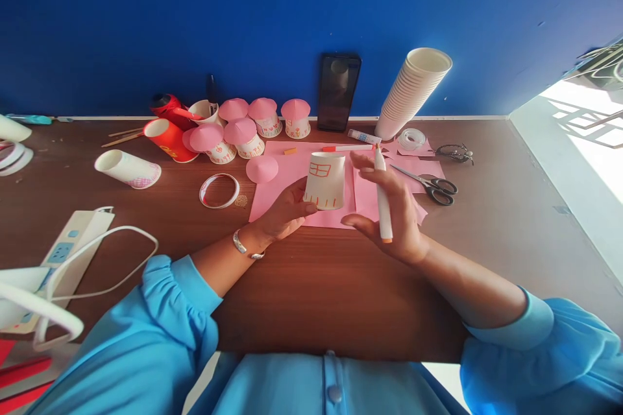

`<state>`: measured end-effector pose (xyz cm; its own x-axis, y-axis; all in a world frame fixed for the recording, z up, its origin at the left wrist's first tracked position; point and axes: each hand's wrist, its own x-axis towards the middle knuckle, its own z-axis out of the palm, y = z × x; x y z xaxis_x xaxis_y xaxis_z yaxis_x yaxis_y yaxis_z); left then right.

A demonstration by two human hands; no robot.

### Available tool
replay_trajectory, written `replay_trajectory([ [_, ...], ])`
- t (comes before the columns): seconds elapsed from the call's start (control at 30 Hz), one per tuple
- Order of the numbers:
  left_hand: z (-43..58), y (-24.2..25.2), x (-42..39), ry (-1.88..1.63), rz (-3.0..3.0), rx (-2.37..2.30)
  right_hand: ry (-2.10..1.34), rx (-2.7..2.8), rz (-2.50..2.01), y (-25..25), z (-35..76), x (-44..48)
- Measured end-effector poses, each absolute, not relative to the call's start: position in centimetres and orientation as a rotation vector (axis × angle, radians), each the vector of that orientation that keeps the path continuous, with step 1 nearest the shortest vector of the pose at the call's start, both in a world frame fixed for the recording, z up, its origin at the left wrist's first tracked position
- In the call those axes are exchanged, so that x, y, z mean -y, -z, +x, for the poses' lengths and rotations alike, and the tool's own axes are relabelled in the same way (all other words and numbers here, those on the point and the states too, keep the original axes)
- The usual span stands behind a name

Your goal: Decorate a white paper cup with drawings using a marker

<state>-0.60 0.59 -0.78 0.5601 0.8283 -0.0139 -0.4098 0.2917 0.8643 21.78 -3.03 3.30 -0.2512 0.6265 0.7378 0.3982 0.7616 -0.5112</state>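
My left hand holds an upside-down white paper cup with orange window and grass marks drawn on it, fingers wrapped round its base. My right hand holds a white marker with an orange end, resting across the palm with fingers partly stretched. Both hover over pink paper sheets on the brown table. A loose pink paper cone lies just left of the cup.
Several finished cups with pink cone roofs stand at the back. Also there: a tall stack of white cups, a phone, scissors, tape rolls, a lying cup, red cups, a power strip.
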Motion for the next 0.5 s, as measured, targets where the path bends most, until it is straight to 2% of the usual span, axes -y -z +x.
replay_trajectory([
  [0.2,-0.74,0.59,-0.54,-0.779,0.981,-0.412,-0.250,1.970,-0.809,-3.04,21.56,2.28],
  [0.5,-0.03,0.44,-0.36,-0.883,1.226,-0.589,-0.120,2.080,-0.917,-2.25,21.65,2.18],
])
